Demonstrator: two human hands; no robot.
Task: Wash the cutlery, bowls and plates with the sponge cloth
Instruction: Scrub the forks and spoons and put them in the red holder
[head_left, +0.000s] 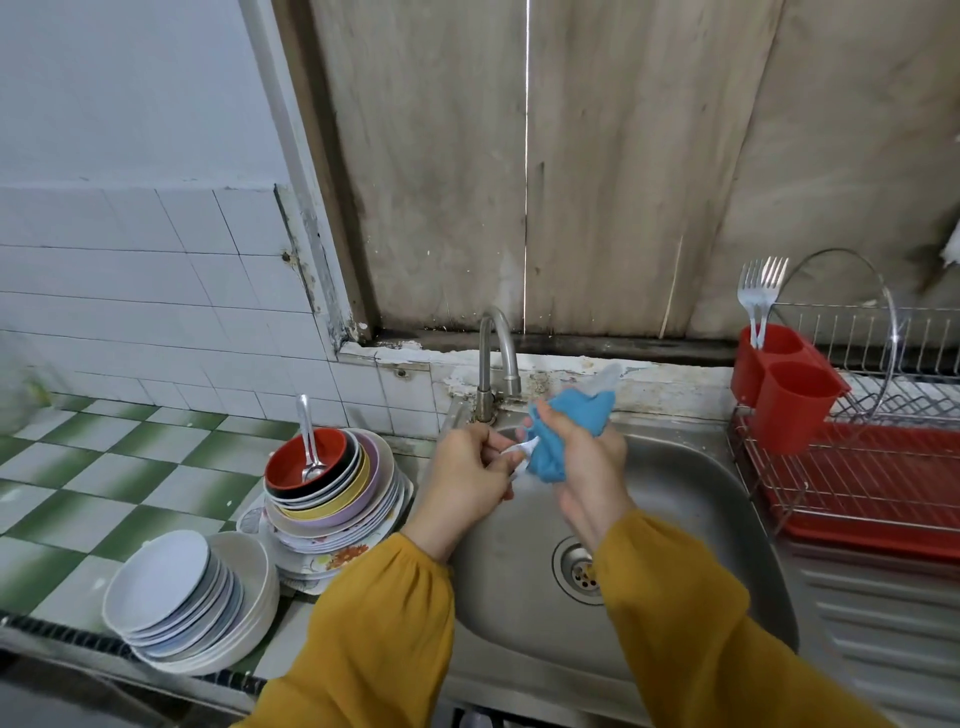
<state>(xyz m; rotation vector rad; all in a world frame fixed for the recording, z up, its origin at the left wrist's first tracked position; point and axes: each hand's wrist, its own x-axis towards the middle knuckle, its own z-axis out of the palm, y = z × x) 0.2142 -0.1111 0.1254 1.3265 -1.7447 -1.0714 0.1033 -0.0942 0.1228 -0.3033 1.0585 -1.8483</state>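
Over the steel sink (675, 499), the left hand (467, 467) pinches the handle end of a piece of cutlery (521, 449), fingers curled around it. The right hand (587, 462) grips the blue sponge cloth (566, 426), which is bunched around the cutlery's middle. The piece is motion-blurred. Its pale far end sticks out above the cloth, and I cannot tell whether it is a spoon or a fork. Both hands sit just in front of the tap (496, 358), above the basin. Left of the sink, on the green-and-white tiled counter (104, 467), a leaning stack of plates (343, 514) carries a red bowl (291, 460) with 1 spoon (309, 441) standing in it. Nearer the counter's edge sits a stack of white bowls (176, 597). To the right, a red holder (784, 389) on the dish rack (857, 467) holds 2 forks (761, 291), tines up.
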